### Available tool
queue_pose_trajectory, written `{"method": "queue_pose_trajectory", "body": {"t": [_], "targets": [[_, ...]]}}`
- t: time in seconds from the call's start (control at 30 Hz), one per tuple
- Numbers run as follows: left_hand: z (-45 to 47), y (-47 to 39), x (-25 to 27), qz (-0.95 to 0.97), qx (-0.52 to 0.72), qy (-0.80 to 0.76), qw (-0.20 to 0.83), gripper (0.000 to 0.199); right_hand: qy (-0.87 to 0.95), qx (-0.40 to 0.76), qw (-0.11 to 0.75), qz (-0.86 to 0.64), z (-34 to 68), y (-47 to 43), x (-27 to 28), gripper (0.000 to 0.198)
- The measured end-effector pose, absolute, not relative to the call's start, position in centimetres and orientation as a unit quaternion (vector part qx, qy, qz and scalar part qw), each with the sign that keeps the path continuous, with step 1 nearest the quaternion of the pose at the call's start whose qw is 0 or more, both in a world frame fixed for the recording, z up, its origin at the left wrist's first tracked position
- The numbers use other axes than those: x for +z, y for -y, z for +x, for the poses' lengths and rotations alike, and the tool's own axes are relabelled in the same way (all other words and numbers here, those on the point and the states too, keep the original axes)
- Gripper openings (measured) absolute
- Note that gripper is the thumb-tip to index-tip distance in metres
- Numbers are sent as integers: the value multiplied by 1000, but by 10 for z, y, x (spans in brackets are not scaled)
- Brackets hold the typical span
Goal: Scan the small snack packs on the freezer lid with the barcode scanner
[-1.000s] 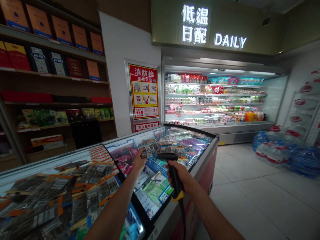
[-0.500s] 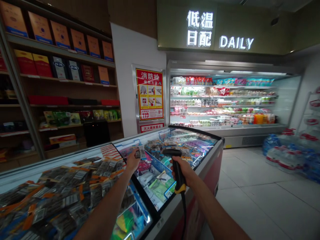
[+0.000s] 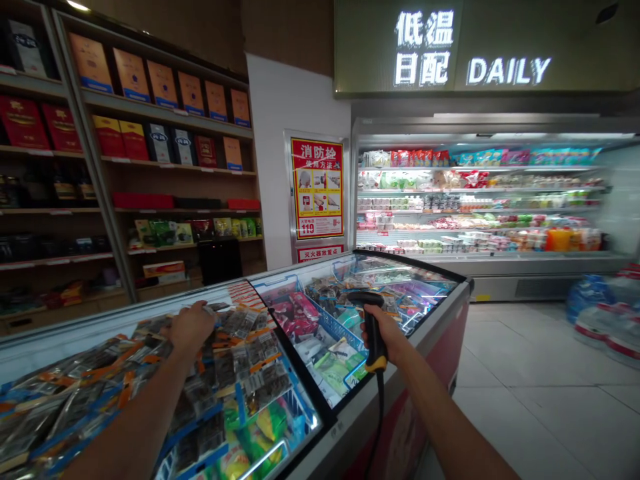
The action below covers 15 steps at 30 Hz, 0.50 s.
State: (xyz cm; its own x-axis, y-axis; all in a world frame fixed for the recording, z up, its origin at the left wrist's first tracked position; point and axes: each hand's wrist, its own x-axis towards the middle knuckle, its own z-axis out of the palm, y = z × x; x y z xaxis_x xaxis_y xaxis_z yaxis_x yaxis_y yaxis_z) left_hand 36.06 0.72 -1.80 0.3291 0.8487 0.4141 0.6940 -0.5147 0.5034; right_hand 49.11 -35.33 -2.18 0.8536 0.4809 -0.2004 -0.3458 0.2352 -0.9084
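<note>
My right hand [image 3: 391, 333] grips a black and yellow handheld barcode scanner [image 3: 374, 333] above the glass-topped chest freezer [image 3: 345, 408], and a cable hangs from its handle. My left hand [image 3: 193, 328] is over a heap of small clear packets [image 3: 107, 387] with dark contents and orange and blue edges, lying on the freezer's left half. Its fingers are curled around a packet [image 3: 217, 307] whose pale edge shows past the fingertips. The rest of that packet is hidden by the hand.
Through the freezer glass I see a blue basket [image 3: 340, 330] and bagged goods [image 3: 333, 363]. Shelves with boxes [image 3: 133, 73] stand at the left. A lit refrigerated case [image 3: 480, 213] runs along the back. Water bottles [image 3: 603, 327] sit on the floor at right.
My left hand has moved left with its packet, from in front of the scanner to the heap. The camera has turned slightly left. My right hand still grips the scanner.
</note>
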Motion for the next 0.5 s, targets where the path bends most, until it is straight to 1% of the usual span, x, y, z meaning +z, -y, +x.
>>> {"method": "queue_pose_trajectory", "body": {"t": [0.1, 0.2, 0.27, 0.37, 0.5], "targets": [[363, -7, -24, 795, 335, -504, 46, 35, 60, 260, 781, -564, 493, 355, -21, 23], [381, 10, -23, 791, 382, -478, 6, 36, 57, 240, 785, -568, 497, 361, -21, 22], [400, 31, -20, 812, 382, -441, 8, 38, 49, 228, 790, -567, 501, 366, -21, 21], [438, 73, -19, 858, 350, -373, 44, 42, 34, 213, 799, -562, 510, 375, -24, 21], [496, 130, -36, 918, 292, -257, 81, 45, 13, 211, 801, -560, 519, 385, -30, 22]]}}
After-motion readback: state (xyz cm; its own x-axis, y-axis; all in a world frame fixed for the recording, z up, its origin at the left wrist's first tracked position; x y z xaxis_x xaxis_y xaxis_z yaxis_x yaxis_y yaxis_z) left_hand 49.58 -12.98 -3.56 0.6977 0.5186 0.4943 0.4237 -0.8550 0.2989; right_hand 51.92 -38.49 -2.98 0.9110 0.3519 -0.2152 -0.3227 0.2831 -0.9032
